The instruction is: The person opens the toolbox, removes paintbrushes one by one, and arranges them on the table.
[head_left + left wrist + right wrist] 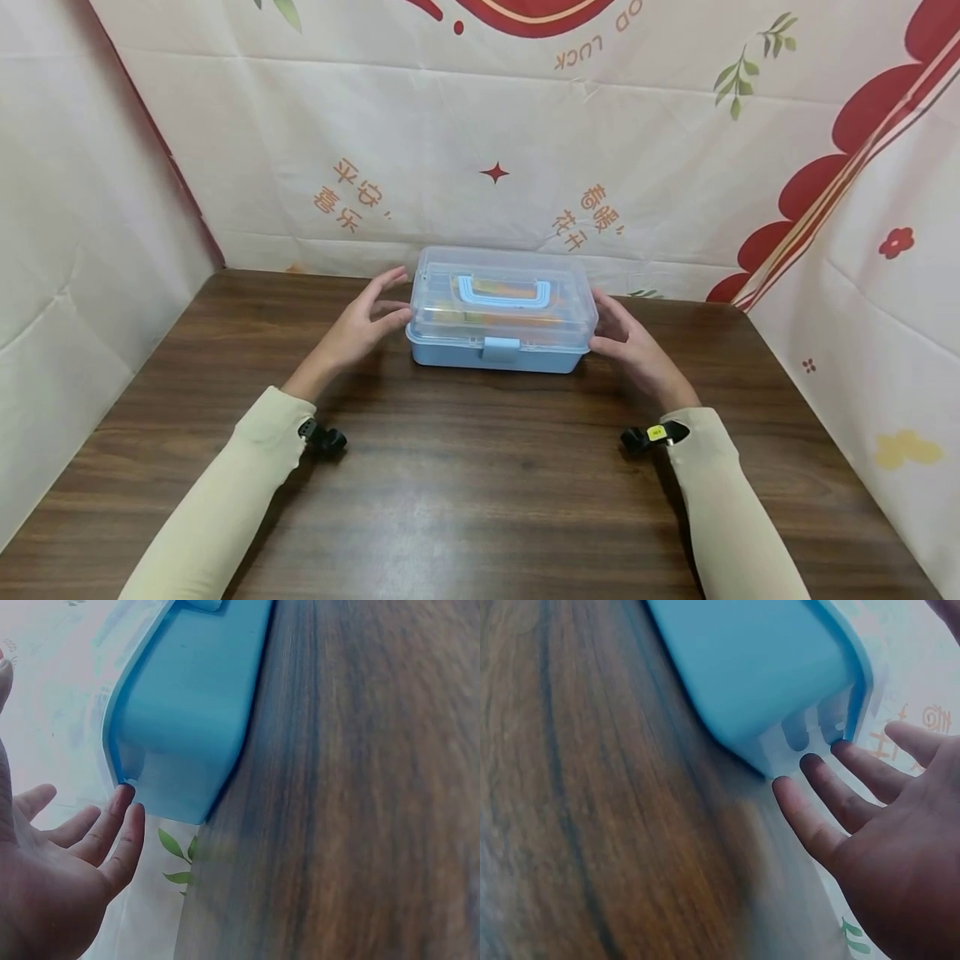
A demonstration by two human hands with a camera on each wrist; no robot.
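Observation:
A plastic storage box [450,355] with a light-blue base stands at the back of the table. Its clear lid [573,271] is down and carries a blue handle [504,302]; a latch [501,349] sits at the front. Orange and yellow things show blurrily through the lid. Beside the box's left end is my left hand [360,329], fingers spread and the thumb near the lid. At the opposite end my right hand [636,348] has its fingers extended, fingertips at the box's side. In the wrist views, fingertips of both hands reach the box's ends; firm contact is hard to tell.
The dark wooden table [450,483] extends in front of the box. A printed white cloth [420,150] hangs close behind it, with more cloth along both sides. Small black cameras [326,439] are strapped at both wrists.

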